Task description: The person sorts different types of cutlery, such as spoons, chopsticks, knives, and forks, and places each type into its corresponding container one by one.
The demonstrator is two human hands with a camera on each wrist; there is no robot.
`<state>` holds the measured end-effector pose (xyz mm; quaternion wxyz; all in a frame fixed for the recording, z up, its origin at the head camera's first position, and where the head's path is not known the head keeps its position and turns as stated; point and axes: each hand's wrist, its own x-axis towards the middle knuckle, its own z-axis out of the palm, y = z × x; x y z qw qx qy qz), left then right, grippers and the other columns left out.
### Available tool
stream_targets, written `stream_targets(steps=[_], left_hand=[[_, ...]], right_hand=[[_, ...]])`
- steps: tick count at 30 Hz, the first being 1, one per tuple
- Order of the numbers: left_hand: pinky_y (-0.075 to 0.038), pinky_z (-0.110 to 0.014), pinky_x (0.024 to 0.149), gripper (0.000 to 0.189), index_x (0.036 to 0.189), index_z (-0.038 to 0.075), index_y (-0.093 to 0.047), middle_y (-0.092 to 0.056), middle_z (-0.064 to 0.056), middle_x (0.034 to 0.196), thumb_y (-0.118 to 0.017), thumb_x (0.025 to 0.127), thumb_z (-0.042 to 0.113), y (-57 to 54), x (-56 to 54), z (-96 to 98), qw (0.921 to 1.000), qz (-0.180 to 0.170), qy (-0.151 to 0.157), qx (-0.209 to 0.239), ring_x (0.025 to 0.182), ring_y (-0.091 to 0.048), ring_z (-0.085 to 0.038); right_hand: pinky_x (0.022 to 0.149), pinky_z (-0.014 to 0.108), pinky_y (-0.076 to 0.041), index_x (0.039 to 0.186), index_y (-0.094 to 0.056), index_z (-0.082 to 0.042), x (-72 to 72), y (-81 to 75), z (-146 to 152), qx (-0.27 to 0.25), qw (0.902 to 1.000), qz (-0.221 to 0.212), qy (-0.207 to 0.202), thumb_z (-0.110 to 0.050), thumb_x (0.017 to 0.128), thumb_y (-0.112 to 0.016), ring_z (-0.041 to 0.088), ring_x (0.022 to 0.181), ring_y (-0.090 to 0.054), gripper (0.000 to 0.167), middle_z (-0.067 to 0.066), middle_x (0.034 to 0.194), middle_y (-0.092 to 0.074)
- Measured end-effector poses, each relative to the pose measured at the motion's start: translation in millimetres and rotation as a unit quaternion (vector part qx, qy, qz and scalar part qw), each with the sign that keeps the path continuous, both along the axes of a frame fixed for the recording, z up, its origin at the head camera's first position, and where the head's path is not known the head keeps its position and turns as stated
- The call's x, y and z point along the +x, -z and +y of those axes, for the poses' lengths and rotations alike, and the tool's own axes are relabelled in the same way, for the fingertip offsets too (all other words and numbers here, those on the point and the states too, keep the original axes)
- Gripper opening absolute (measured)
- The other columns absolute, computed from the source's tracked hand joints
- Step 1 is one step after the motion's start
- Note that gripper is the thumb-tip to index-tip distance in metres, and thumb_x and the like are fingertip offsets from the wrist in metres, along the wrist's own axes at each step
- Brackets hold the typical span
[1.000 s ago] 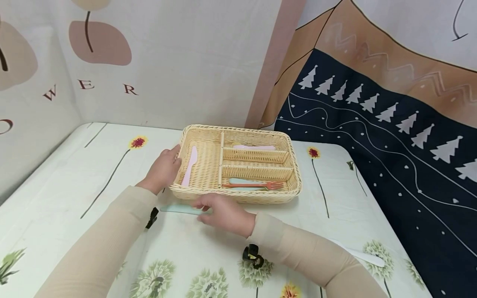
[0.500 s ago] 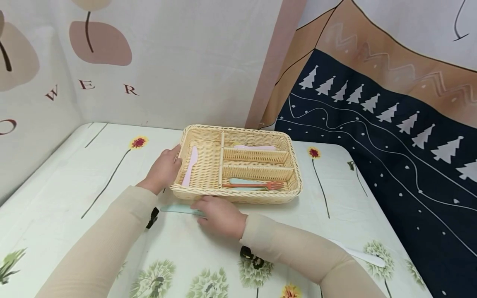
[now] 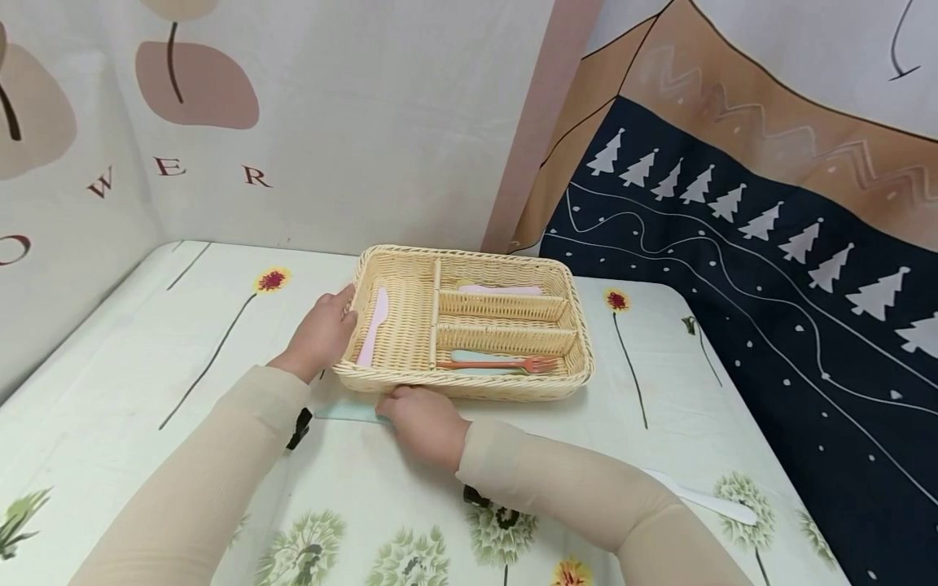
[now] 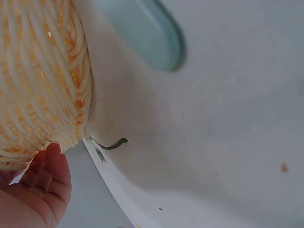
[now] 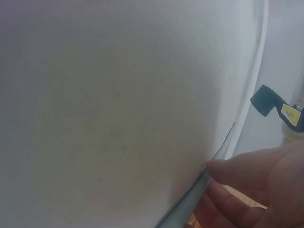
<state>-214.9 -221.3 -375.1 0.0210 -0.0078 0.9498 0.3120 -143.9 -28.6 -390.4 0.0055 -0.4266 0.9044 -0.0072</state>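
A wicker cutlery basket [image 3: 506, 391] with divided compartments stands on the table. My left hand [image 3: 315, 334] holds its left side; in the left wrist view the curled fingers [image 4: 52, 166] meet the woven wall. In front of the basket, my right hand [image 3: 425, 427] pinches a mint-green piece of cutlery [image 3: 348, 411] lying by the basket's front edge. The right wrist view shows thumb and fingers on it, and its rounded end [image 4: 161, 52] appears in the left wrist view. My hand covers its other end, so its kind is unclear.
A pink knife [image 3: 376, 325] lies in the basket's left compartment. Another pink utensil [image 3: 506, 290] is in the back one. An orange fork [image 3: 538, 365] lies over mint-green cutlery in the front compartment. A white utensil [image 3: 718, 506] lies on the table at right, partly behind my right sleeve.
My right hand has moved a little left and closed its fingers on the mint-green cutlery. The left hand and the basket have stayed in place.
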Motion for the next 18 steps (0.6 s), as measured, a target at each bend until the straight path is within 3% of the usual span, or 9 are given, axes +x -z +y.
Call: stream_targets(steps=[8, 18], left_hand=[[-0.046, -0.045, 0.084, 0.054, 0.152, -0.003, -0.015, -0.04, -0.031, 0.132, -0.031, 0.105, 0.018, 0.3, -0.1, 0.6, 1.0, 0.003, -0.001, -0.004, 0.096, -0.05, -0.033], [-0.046, -0.045, 0.084, 0.053, 0.152, -0.003, -0.015, -0.041, -0.031, 0.131, -0.03, 0.105, 0.017, -0.3, -0.1, 0.3, 1.0, 0.003, 0.001, -0.008, 0.095, -0.05, -0.033]], right_hand=[[0.077, 0.024, -0.051, 0.102, -0.072, -0.02, 0.4, 0.0, -4.4, 0.023, 0.9996, 0.014, 0.011, -0.008, 0.095, -0.058, 0.011, 0.095, -0.062, 0.02, -0.005, 0.1, -0.067], [0.068, 0.026, -0.052, 0.096, -0.073, -0.02, 1.4, -1.3, -6.3, 0.012, 0.9997, 0.0, 0.023, -0.009, 0.093, -0.059, 0.012, 0.087, -0.063, 0.018, -0.005, 0.092, -0.067]])
